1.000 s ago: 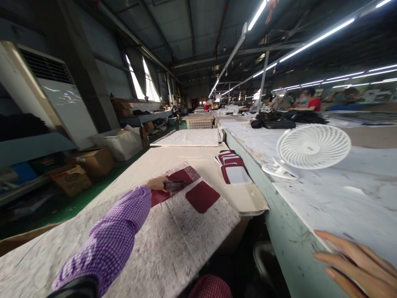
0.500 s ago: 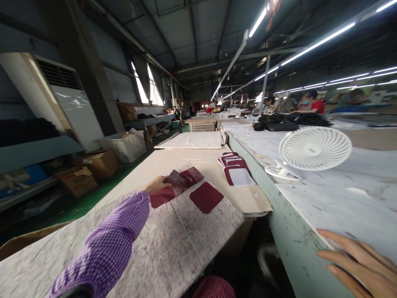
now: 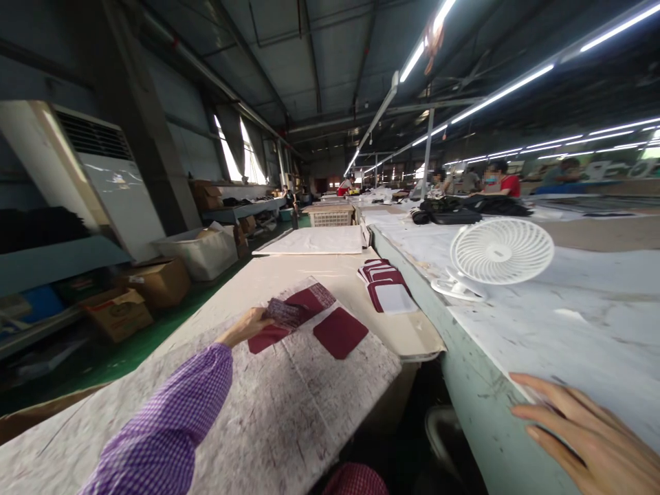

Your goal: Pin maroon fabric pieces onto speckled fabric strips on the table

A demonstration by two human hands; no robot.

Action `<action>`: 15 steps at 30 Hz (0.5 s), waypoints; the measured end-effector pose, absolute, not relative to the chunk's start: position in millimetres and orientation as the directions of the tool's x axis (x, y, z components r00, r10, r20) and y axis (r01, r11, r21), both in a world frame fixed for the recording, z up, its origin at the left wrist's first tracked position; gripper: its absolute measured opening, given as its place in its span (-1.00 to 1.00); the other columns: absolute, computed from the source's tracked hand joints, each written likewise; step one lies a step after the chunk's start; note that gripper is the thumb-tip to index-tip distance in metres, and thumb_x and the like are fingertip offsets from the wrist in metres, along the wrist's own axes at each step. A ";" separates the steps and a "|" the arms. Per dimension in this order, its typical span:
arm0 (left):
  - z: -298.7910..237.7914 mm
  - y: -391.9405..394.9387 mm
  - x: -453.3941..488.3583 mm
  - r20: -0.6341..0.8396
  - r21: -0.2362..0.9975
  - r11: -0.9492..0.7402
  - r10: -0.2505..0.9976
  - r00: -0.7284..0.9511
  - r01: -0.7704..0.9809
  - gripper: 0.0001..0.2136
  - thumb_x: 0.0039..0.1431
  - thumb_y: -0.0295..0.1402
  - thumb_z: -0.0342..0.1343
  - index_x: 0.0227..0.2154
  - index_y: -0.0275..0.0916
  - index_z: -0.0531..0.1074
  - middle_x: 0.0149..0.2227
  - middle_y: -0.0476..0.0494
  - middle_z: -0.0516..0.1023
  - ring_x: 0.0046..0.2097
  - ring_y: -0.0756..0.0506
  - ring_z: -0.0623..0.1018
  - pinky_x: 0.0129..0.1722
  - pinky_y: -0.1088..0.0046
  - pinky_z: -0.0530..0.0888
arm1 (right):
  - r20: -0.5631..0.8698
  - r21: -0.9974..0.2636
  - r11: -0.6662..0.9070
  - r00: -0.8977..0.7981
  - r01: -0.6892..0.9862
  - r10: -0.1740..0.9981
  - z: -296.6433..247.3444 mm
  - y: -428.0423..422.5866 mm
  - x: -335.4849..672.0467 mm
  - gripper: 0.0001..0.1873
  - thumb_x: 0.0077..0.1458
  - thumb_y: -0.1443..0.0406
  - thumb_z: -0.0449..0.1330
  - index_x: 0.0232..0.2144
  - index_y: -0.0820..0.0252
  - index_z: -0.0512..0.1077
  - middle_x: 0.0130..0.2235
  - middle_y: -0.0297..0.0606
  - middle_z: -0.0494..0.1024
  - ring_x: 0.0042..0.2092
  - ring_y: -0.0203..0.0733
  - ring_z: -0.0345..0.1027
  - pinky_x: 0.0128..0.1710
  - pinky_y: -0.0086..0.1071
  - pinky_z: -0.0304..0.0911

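In the head view, my left hand [image 3: 252, 324], in a purple checked sleeve, is closed on a dark, white-flecked cloth pad [image 3: 284, 313]. The pad rests over a long maroon fabric piece [image 3: 311, 302], whose far end looks speckled with white. Just right of it, a maroon square with cut corners [image 3: 341, 333] lies flat on the stained grey-white board [image 3: 289, 419]. My right hand [image 3: 582, 430] is at the edge of the right-hand table, fingers spread and extended; its underside is hidden.
Beyond the board, overlapping maroon-and-white pieces [image 3: 386, 286] lie on the cream surface [image 3: 330, 265]. A white fan [image 3: 501, 251] stands on the right-hand table [image 3: 520, 330], with black items [image 3: 469, 208] behind it. Between the tables is a dark gap. Several people work farther back.
The view has shifted slightly. My left hand has moved a little over the maroon piece with the pad, baring more of its middle. My right hand stays at the table edge.
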State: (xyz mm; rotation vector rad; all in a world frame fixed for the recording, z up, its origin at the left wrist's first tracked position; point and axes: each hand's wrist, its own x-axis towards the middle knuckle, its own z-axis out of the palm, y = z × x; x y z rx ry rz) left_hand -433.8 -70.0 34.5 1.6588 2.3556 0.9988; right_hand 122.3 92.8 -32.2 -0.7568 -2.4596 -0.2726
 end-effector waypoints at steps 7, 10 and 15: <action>26.8 -85.5 -417.5 0.246 0.604 0.153 0.897 -0.366 0.782 -0.88 -0.02 -0.46 0.08 -0.58 -0.36 0.46 -0.62 0.11 0.47 -0.52 0.03 0.40 -0.52 0.65 0.26 | 0.578 0.021 0.828 -0.682 0.560 0.447 -22.5 88.5 115.6 -0.77 0.06 0.09 0.06 -0.35 -0.14 0.51 0.00 -0.27 0.39 -0.05 -0.01 0.31 -0.13 -0.09 0.33; 24.4 -85.2 -403.9 0.180 0.633 0.096 0.947 -0.267 0.768 -0.92 -0.05 -0.47 0.12 -0.54 -0.33 0.50 -0.55 0.10 0.54 -0.45 -0.01 0.47 -0.44 0.64 0.32 | 0.580 0.045 0.836 -0.696 0.547 0.424 -20.1 89.1 115.5 -0.78 0.07 0.10 0.06 -0.36 -0.13 0.51 -0.01 -0.26 0.40 -0.05 -0.04 0.30 -0.14 -0.13 0.33; 18.4 -88.3 -396.5 0.207 0.647 0.098 0.932 -0.298 0.756 -0.91 -0.02 -0.44 0.11 -0.52 -0.33 0.50 -0.55 0.09 0.53 -0.47 0.01 0.47 -0.45 0.66 0.31 | 0.576 0.115 0.820 -0.710 0.561 0.405 -12.8 82.5 116.8 -0.76 0.07 0.15 0.05 -0.31 -0.05 0.51 -0.03 -0.18 0.43 -0.07 -0.02 0.31 -0.18 -0.11 0.29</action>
